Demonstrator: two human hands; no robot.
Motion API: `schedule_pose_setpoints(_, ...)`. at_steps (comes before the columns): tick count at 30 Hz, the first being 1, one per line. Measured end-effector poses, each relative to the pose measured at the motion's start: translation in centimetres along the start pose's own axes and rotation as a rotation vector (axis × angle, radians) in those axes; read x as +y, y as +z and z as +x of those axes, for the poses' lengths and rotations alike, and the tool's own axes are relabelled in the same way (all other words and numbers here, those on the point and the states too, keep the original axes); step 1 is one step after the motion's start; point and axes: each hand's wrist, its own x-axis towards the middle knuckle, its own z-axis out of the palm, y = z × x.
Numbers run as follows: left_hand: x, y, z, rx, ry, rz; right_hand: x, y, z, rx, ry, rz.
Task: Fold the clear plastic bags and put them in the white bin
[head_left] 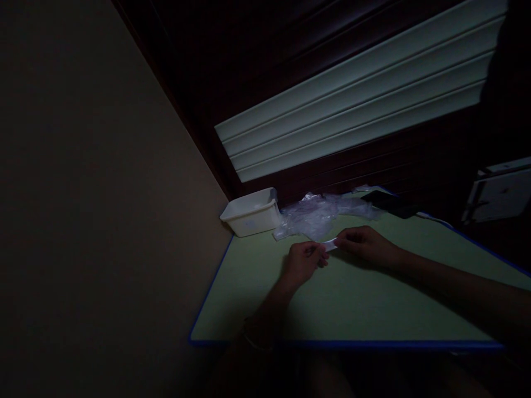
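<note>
Between my two hands is a small, shiny, whitish strip (331, 245), held above the table at both ends. My left hand (304, 261) pinches its left end with thumb and fingers. At the right end, the fingertips of my right hand (363, 243) are closed on it too. The dim light hides what the strip is made of. Just beyond my hands lies a loose heap of clear plastic bags (311, 214).
A pale green table (352, 309) with a blue edge is under my hands. A white plastic bin (253, 214) stands at its back left corner, beside the wall (103, 221). Toward the back right lies a flat dark object (390, 203). Behind rises a dark panel with light slats (352, 94).
</note>
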Motion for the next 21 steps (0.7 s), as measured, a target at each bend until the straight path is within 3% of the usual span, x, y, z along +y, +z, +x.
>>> schedule_pose_setpoints(5, -0.2, -1.1, 0.4, 0.058, -0.013, 0.020, 0.7, 0.0, 0.2, 0.047, 0.061, 0.044)
schedule_pose_setpoints(8, 0.9, -3.6, 1.6, 0.142, 0.053, 0.139, 0.8, 0.0, 0.0, 0.008, 0.094, 0.048)
schedule_pose_setpoints(11, 3.8, -8.4, 3.9, 0.291, 0.104, 0.414, 0.3, 0.1, -0.3, -0.031, 0.090, 0.042)
schedule_pose_setpoints(13, 6.0, -12.4, 5.7, 0.382, 0.079, 0.783, -0.1, 0.2, -0.6, -0.056, 0.091, 0.042)
schedule_pose_setpoints(16, 8.3, -18.3, 8.7, 0.440, 0.017, 0.907, -1.0, 0.5, -1.0, -0.075, 0.142, 0.053)
schedule_pose_setpoints(18, 8.7, -21.3, 10.6, 0.433, -0.060, 0.968, -1.4, 0.7, -1.1, -0.102, 0.157, 0.076)
schedule_pose_setpoints(21, 7.7, -23.7, 13.1, 0.370, -0.217, 1.045, -1.6, 0.9, -1.2, -0.099, 0.176, 0.075)
